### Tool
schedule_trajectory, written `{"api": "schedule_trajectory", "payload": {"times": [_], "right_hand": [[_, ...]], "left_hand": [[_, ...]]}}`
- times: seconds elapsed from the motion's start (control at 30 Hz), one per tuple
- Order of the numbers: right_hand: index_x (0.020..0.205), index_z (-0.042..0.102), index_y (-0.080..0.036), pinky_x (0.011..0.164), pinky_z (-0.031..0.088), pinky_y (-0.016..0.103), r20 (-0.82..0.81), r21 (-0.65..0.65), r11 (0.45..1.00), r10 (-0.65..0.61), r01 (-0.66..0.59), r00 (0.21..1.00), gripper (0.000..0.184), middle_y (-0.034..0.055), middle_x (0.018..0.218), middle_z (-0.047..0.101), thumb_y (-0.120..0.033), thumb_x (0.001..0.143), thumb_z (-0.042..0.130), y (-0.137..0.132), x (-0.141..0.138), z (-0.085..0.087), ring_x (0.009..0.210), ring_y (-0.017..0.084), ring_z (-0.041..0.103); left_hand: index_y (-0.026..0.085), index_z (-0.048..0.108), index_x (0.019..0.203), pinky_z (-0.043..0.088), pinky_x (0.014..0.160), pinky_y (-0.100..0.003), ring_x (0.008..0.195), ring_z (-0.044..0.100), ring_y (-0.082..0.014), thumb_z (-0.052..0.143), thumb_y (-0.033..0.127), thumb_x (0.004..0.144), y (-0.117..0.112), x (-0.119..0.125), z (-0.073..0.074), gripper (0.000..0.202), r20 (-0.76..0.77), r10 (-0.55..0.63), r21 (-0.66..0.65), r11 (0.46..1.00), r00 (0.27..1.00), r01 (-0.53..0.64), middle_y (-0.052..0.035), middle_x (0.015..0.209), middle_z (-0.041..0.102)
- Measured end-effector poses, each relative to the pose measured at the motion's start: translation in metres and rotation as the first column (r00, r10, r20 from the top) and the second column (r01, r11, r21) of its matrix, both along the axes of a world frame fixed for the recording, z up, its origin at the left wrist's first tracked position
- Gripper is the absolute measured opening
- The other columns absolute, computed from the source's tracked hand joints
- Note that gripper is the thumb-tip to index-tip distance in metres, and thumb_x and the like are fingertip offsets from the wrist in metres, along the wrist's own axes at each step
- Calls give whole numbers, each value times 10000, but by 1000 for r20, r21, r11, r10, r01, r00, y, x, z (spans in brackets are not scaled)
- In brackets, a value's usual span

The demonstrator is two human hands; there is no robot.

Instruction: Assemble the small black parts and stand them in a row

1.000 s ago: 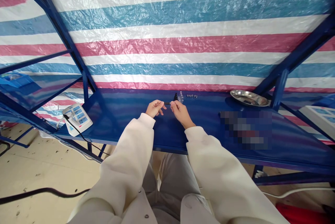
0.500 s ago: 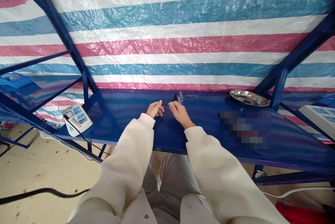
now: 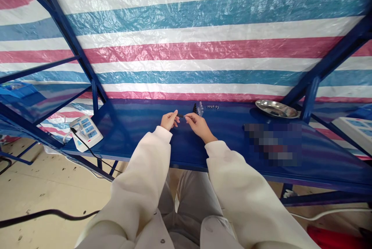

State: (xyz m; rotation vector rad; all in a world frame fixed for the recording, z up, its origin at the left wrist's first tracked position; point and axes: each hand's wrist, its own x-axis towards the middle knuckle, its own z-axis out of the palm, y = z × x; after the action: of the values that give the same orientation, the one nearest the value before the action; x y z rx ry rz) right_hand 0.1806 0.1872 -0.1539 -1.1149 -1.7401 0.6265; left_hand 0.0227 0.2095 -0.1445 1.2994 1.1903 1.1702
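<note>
My left hand (image 3: 169,120) is closed in a pinch on a short, thin black tube (image 3: 180,116), held level above the blue bench top. At the tube's right end, the thumb and forefinger of my right hand (image 3: 198,125) are pressed together on its small pale tip, which is mostly hidden by the fingers. Just beyond my right hand stand small black pieces (image 3: 195,107) and a row of pale, see-through pieces (image 3: 200,108). To the right of these lies a row of several tiny shiny pieces (image 3: 212,107), too small to name.
A shiny metal dish (image 3: 276,109) sits at the bench's back right. Nearer is a blurred-out patch (image 3: 270,144). A white power strip (image 3: 86,132) with a black cable is at the left end. Blue frame posts (image 3: 309,97) and a striped sheet (image 3: 192,51) bound the bench (image 3: 139,140).
Both hands have shifted slightly left with the black tube. My right fingers have slid a little toward my left hand, and less of the tube shows between them.
</note>
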Motion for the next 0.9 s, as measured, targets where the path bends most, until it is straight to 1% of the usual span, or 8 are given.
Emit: {"api": "schedule_trajectory", "payload": {"times": [0.13, 0.27, 0.37, 0.5, 0.63, 0.7, 0.8, 0.9], "right_hand": [[872, 589, -190, 649, 447, 282, 46, -8, 1000, -9, 10, 999, 298, 27, 705, 620, -457, 808, 474, 2, 1, -3, 642, 150, 575], [881, 587, -185, 646, 441, 272, 91, -16, 999, -33, 35, 995, 261, 29, 733, 633, -413, 806, 483, 3, 3, -6, 635, 140, 566], [871, 601, -182, 618, 422, 255, 163, -20, 999, -26, 30, 986, 248, 19, 714, 624, -395, 796, 499, 3, 4, -4, 606, 127, 536], [784, 627, -174, 580, 393, 239, 315, -25, 999, -27, 37, 949, 202, 7, 644, 584, -354, 760, 537, 1, 10, 1, 574, 119, 495], [779, 644, -170, 599, 406, 232, 383, -107, 989, -54, 103, 922, 156, 14, 672, 620, -298, 735, 567, 1, 21, 5, 596, 120, 531], [806, 655, -167, 637, 422, 233, 393, -140, 972, -119, 187, 912, 152, 30, 730, 655, -271, 727, 578, 2, 29, 6, 648, 129, 569], [821, 672, -164, 682, 433, 240, 438, -190, 915, -245, 355, 865, 155, 55, 792, 685, -243, 722, 584, 2, 37, 8, 735, 153, 610], [825, 685, -177, 688, 437, 247, 476, -242, 842, -331, 483, 815, 170, 57, 783, 696, -276, 743, 574, 1, 41, 10, 780, 171, 630]], "left_hand": [[118, 640, 855, 265, 320, -173, 354, 481, -49, 521, 579, 752, -3, -1, 1, 487, -67, -3, 69, 998, 998, 8, -18, 621, 619], [117, 610, 1072, 291, 324, -174, 392, 511, -59, 627, 510, 691, -4, 0, 0, 548, -56, -104, 128, 986, 993, 110, -39, 717, 655], [101, 648, 963, 319, 337, -178, 395, 503, -53, 649, 494, 665, -3, 1, -1, 494, -32, -89, 188, 978, 995, 94, -45, 710, 656], [104, 659, 841, 376, 371, -192, 388, 486, -48, 660, 472, 651, -2, 0, 0, 414, 33, 27, 212, 977, 999, -33, -37, 680, 648], [107, 662, 807, 415, 407, -207, 401, 480, -50, 663, 427, 655, 0, 0, -1, 354, 73, 137, 214, 965, 988, -149, -30, 680, 639], [107, 673, 806, 440, 446, -216, 435, 489, -57, 666, 389, 659, 0, 2, -3, 318, 18, 143, 226, 964, 990, -143, -35, 699, 647], [116, 697, 806, 468, 543, -235, 518, 523, -82, 666, 332, 671, -1, 8, -4, 257, -175, 100, 262, 964, 979, -52, -43, 722, 666], [133, 714, 795, 470, 651, -255, 624, 570, -120, 667, 304, 680, -1, 19, -2, 211, -403, 48, 298, 951, 914, 81, -52, 760, 688]]}}
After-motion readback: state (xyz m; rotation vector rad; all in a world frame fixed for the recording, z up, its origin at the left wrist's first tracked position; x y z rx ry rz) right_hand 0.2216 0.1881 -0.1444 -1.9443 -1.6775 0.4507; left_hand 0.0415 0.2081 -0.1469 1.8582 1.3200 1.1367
